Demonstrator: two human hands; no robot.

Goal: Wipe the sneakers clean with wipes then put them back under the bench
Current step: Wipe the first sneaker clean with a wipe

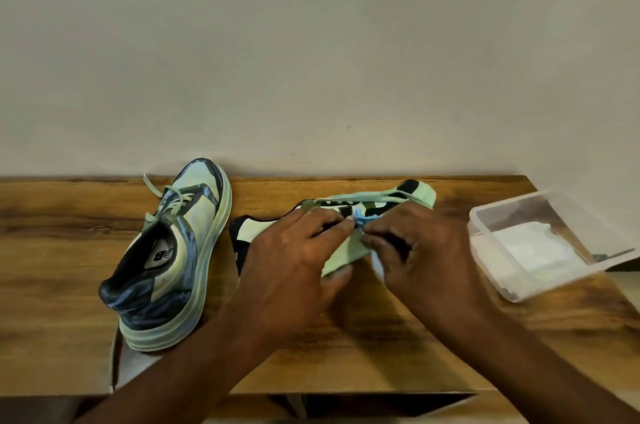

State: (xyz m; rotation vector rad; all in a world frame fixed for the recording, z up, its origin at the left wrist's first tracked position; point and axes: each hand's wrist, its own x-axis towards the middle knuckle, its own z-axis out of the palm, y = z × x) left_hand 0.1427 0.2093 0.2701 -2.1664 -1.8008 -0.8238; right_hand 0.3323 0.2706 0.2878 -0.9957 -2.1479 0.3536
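One pale green and grey sneaker [180, 250] stands upright on the wooden bench top [52, 250], toe towards the wall. The second sneaker [252, 233] lies on its side beside it, its green and black sole facing me. My left hand [294, 271] grips this sneaker at mid-sole, fingers over the top edge and thumb beneath. My right hand [426, 250] pinches a small light-blue piece [362, 217] against the sole, right at my left fingertips. A bit of white [377, 264] shows under my right hand; I cannot tell whether it is a wipe.
A clear plastic container [485, 216] holding white wipes [533, 250] sits at the bench's right end, partly over the edge. A plain wall runs behind the bench. A lace from the upright sneaker hangs over the front edge.
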